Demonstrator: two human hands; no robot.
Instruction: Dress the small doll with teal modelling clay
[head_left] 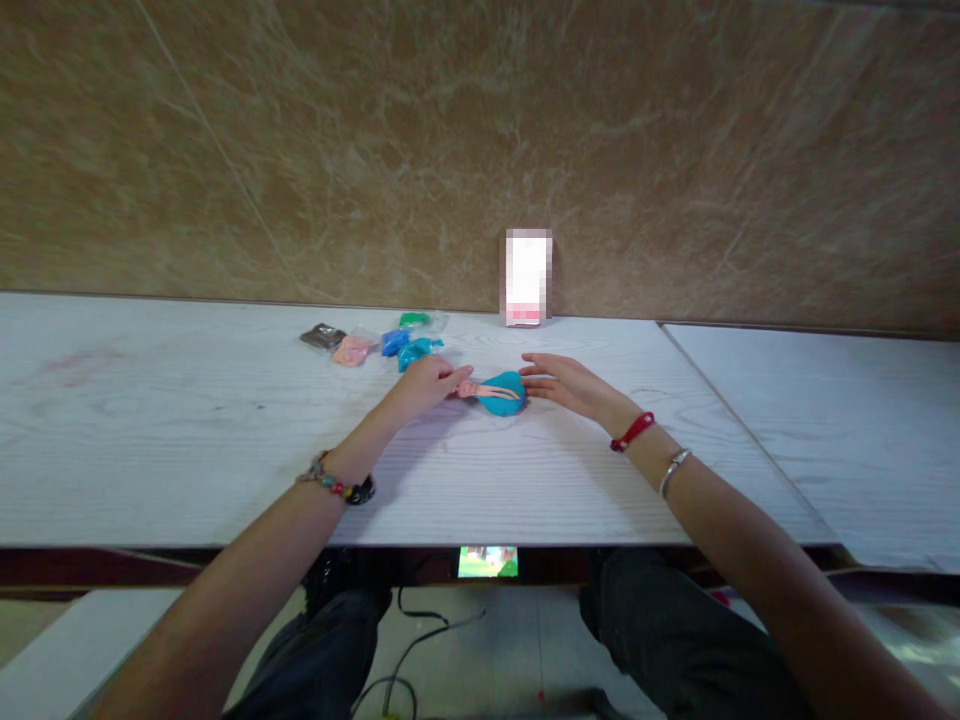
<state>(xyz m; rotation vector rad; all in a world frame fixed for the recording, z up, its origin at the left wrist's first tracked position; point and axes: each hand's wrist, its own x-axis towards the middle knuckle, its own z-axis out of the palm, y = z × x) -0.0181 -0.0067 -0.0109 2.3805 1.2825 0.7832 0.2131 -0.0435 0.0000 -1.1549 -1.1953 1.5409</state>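
A flat, rounded piece of blue modelling clay (497, 404) lies on the white table. Strands of pink clay (487, 390) run across its top and stick out past its left side. My left hand (427, 385) pinches the outer end of the pink clay, with the fingertips partly covering it. On the other side, my right hand (566, 384) has its fingers stretched out and apart. Those fingertips rest at the right edge of the blue piece, and nothing is gripped in them.
Behind my left hand lie small bags of clay: dark brown (323, 336), pink (352, 350), blue (395, 343), teal (418, 352) and green (413, 320). A blurred bright-screened phone (527, 277) leans on the marbled wall. Another lit screen (488, 562) shows below the table's front edge.
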